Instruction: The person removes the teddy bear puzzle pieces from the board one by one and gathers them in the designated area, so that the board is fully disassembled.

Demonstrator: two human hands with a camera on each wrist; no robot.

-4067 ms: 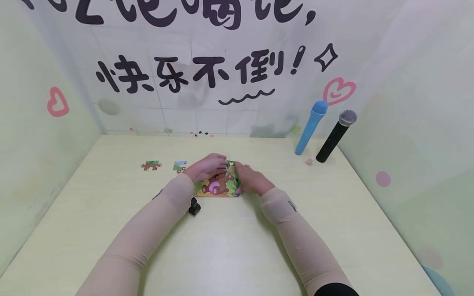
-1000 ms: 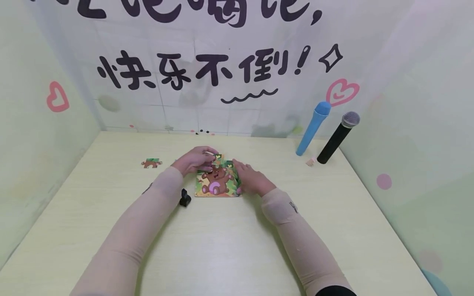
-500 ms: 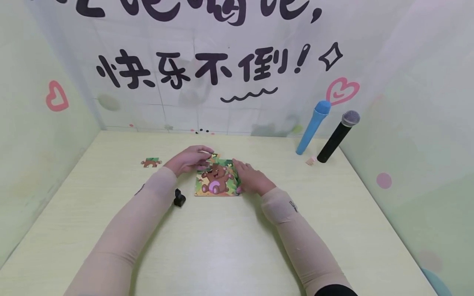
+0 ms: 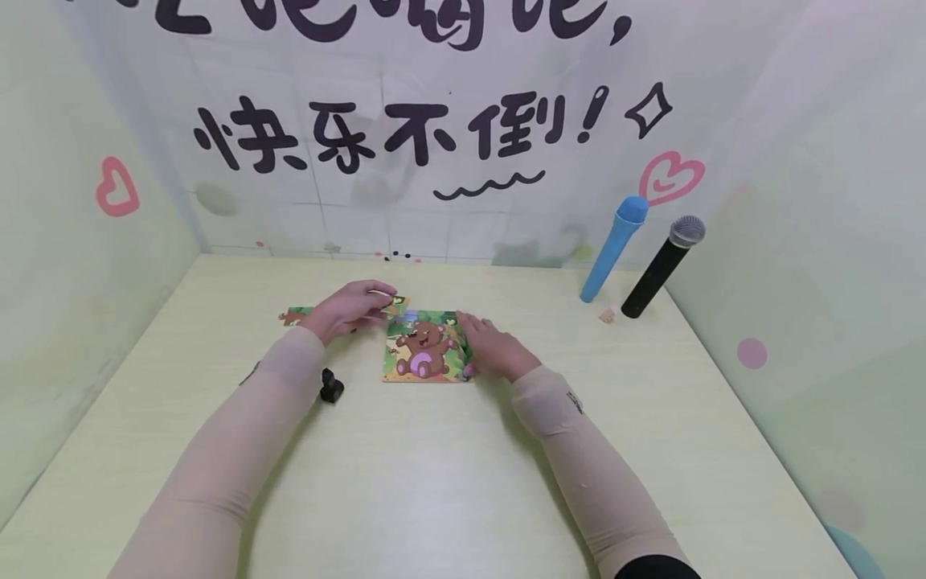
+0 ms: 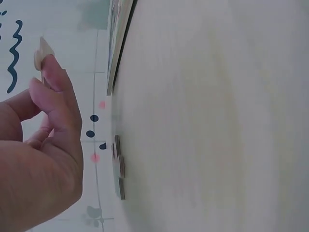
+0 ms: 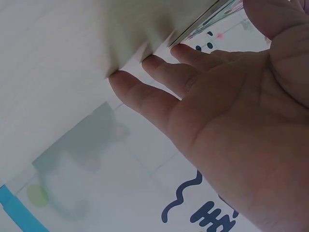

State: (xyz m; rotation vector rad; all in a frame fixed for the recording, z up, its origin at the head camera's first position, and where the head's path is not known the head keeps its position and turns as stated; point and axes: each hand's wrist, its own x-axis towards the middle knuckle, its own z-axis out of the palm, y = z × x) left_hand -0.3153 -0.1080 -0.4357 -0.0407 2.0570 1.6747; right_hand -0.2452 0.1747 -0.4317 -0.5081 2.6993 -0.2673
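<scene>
Bear puzzle (image 4: 425, 354) — flat; green-yellow piece (image 4: 399, 304) — pinched, raised near it.

Bk wall (image 4: 434, 229): “快乐不倒!” (image 4: 420, 137); top txt (image 4: 450, 24) cut.

The table (image 4: 434, 466) carries a bear puzzle (image 4: 425, 354), microphones (image 4: 612, 251) (image 4: 661, 268), seemingly another piece (image 4: 295, 314).

Open tabletop (image 4: 434, 474) lies between the forearms (image 4: 600, 470), nearer than the bear puzzle (image 4: 423, 359). The right hand (image 4: 494, 347) blocks the puzzle's right edge; a blue microphone (image 4: 612, 253) and black microphone (image 4: 654, 280) obstruct the far-right corner.
</scene>
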